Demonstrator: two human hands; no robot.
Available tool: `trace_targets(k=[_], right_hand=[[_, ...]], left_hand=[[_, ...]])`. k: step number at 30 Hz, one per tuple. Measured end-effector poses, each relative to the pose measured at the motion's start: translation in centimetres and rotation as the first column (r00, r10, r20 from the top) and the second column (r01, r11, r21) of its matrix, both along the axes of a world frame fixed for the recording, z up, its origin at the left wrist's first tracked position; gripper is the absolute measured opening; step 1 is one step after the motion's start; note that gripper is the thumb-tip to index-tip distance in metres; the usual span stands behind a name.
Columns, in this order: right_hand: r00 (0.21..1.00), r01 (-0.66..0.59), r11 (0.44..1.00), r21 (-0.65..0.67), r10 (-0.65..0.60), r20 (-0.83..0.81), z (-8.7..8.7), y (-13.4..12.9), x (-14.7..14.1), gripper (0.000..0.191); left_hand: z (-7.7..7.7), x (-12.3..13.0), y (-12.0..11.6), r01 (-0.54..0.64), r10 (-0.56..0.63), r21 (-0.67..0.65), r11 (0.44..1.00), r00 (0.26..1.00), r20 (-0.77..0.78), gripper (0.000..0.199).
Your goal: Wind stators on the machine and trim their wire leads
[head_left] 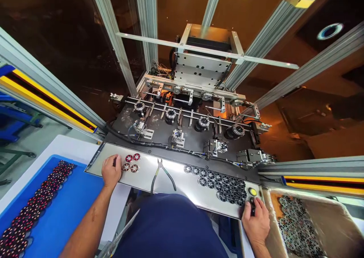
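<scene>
My left hand (111,170) rests at the left end of the metal shelf (193,193), fingers curled by a small dark knob, beside several red-and-black round parts (132,163). At the shelf's right end my right hand (256,216) has its fingers around dark controls, just below a yellow button (252,192). Cutting pliers (160,170) lie with spread handles near the middle of the shelf. Between them and my right hand sit many black ring-shaped parts (224,184) in rows. What my fingertips press or hold is partly hidden.
Behind the shelf, a machine bed (187,132) carries several round fixtures (203,123) under a metal frame. A blue tray (65,201) of red-and-black parts lies at left. A box (335,220) of ring parts stands at right. Yellow-edged posts (51,98) flank the opening.
</scene>
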State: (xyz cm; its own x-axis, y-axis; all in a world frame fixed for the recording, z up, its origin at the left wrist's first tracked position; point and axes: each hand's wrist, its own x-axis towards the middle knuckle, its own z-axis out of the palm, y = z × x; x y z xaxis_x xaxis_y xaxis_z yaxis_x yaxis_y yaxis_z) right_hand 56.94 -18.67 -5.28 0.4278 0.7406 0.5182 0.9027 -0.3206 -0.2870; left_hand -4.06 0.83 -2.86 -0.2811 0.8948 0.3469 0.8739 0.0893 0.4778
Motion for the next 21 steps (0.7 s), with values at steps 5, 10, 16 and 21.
trace_targets(k=[5,10,16,21], right_hand=[[0.999,-0.044,0.999,0.013,0.044,-0.003,0.7,0.5,0.1,0.053],[0.999,-0.032,0.999,0.019,0.032,0.003,0.6,0.6,-0.1,0.051],[1.000,0.006,1.000,-0.014,-0.006,0.006,0.1,0.1,-0.2,0.044],[0.999,0.034,0.999,-0.014,-0.034,-0.004,0.1,0.1,-0.6,0.039]], left_hand=[[-0.3,-0.2,-0.2,-0.004,0.004,0.002,1.000,1.000,-0.019,0.031],[0.3,0.0,-0.1,0.021,-0.020,0.036,0.999,0.999,-0.038,0.027],[1.5,0.2,0.3,0.031,-0.029,0.052,0.998,0.998,-0.047,0.035],[2.4,0.6,0.4,0.028,-0.027,0.018,0.999,0.998,-0.054,0.040]])
